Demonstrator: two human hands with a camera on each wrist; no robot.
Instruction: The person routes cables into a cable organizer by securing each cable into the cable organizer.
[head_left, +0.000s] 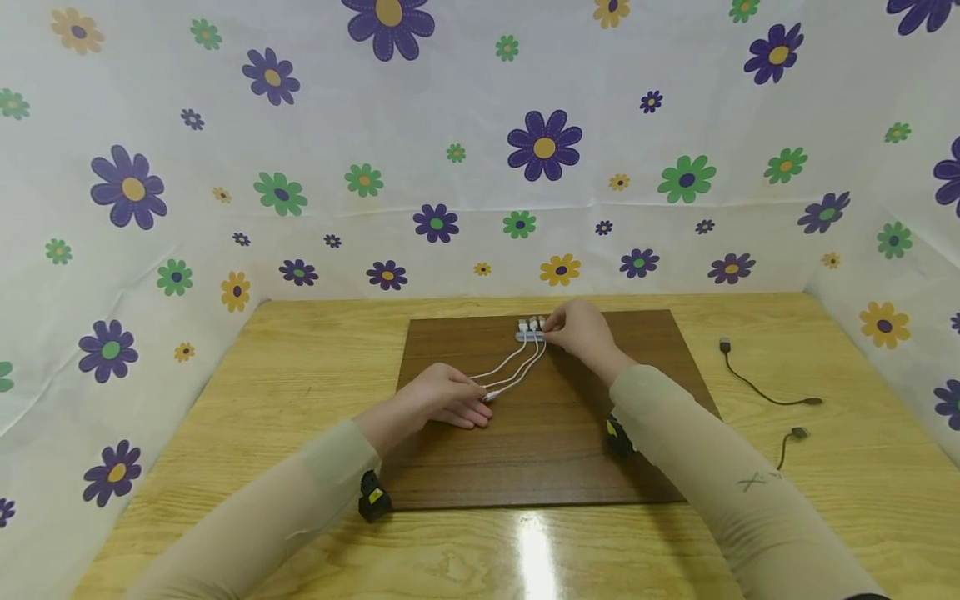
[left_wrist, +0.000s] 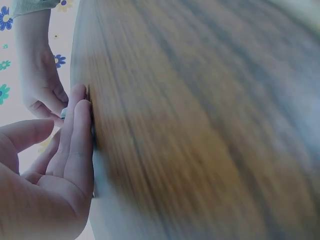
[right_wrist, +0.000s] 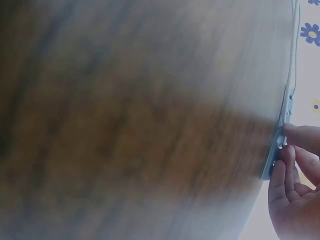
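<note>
The gray holder [head_left: 530, 337] lies crosswise, its right end at the right hand [head_left: 583, 331], which pinches a white cable [head_left: 519, 381]. The left hand [head_left: 441, 395], straight-fingered, is farther off, front-left

The hand [right_wrist: 298, 197] grips a bluish-grey strip [right_wrist: 272, 155].

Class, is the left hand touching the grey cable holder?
Apart: the head view shows brown board between the left hand and the grey cable holder.
</note>
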